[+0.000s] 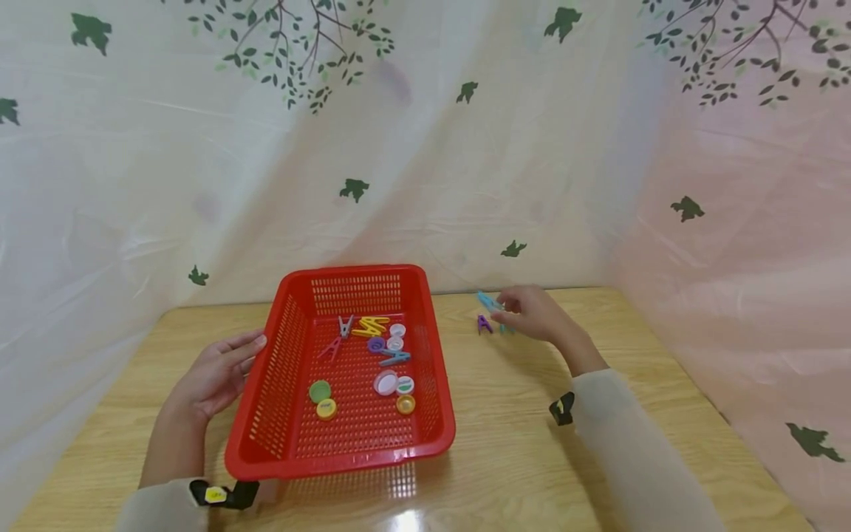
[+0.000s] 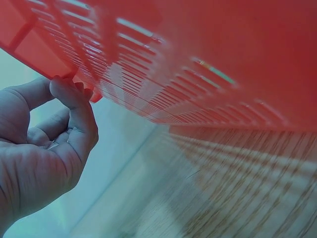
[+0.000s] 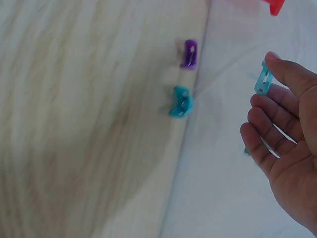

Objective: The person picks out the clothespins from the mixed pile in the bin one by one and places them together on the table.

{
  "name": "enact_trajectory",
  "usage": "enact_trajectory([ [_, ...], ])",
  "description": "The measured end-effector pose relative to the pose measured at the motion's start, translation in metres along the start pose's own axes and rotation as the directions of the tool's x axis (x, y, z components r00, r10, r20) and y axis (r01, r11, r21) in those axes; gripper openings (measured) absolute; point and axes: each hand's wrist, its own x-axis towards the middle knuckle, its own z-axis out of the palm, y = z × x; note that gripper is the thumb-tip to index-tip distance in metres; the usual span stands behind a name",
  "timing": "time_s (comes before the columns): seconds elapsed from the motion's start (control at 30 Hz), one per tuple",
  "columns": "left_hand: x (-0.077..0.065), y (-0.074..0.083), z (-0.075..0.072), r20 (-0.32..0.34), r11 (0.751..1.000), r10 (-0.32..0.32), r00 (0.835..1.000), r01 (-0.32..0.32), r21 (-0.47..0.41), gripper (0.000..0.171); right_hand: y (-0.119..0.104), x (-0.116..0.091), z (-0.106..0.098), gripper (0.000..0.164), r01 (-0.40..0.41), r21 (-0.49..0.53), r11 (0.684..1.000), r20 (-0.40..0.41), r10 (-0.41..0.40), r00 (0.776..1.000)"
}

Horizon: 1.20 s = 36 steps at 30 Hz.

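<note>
A light blue clothespin (image 3: 263, 82) is pinched by the right hand (image 1: 532, 316), pretty much just at the tips of thumb and index finger, with the other three fingers left loosely bent and holding nothing. It's held up off the wood, as seen from the right wrist. Right near that hand, a purple clothespin (image 1: 484, 324) and a teal clothespin (image 3: 182, 102) can be spotted on the table (image 1: 518, 458), both close to its back edge; in the head view the teal one is partly covered by the hand. Over on the other side, the red basket (image 1: 340, 467) is gripped at its left rim by the left hand (image 1: 216, 373), fingers bent in close to the thumb. Inside the basket, clothespins are scattered toward the far half: a grey one (image 1: 345, 326), a pinkish-red one (image 1: 331, 348), some yellow ones (image 1: 374, 325) kinda bunched up, and a blue one (image 1: 395, 357). Bottle caps are mixed in too, with a purple cap (image 1: 376, 345) next to that blue pin, while a green cap (image 1: 320, 391) and a yellow cap (image 1: 326, 409) are parked together nearer the front. Behind everything, a pale sheet (image 1: 425, 148) printed with leaves is hung.
</note>
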Motion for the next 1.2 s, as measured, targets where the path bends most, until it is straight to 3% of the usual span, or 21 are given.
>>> enact_trajectory([
  [0.37, 0.000, 0.000, 0.002, -0.018, 1.000, -0.004, 1.000, 0.004, -0.002, 0.024, 0.030, -0.016, 0.000, 0.030, -0.095, -0.002, 0.996, -0.030, 0.095, 0.995],
  [0.53, -0.001, 0.000, 0.003, -0.027, 1.000, -0.007, 1.000, 0.007, 0.000, 0.024, 0.040, -0.023, 0.001, 0.037, -0.165, -0.012, 0.986, -0.005, 0.165, 0.986],
  [0.7, -0.001, 0.000, 0.003, -0.034, 1.000, -0.010, 0.999, 0.010, -0.004, 0.024, 0.047, -0.026, 0.004, 0.044, -0.225, -0.025, 0.974, 0.016, 0.225, 0.974],
  [1.2, -0.001, 0.001, 0.003, -0.046, 1.000, -0.019, 0.999, 0.019, 0.006, 0.024, 0.057, -0.026, 0.018, 0.039, -0.316, -0.032, 0.948, -0.003, 0.316, 0.949],
])
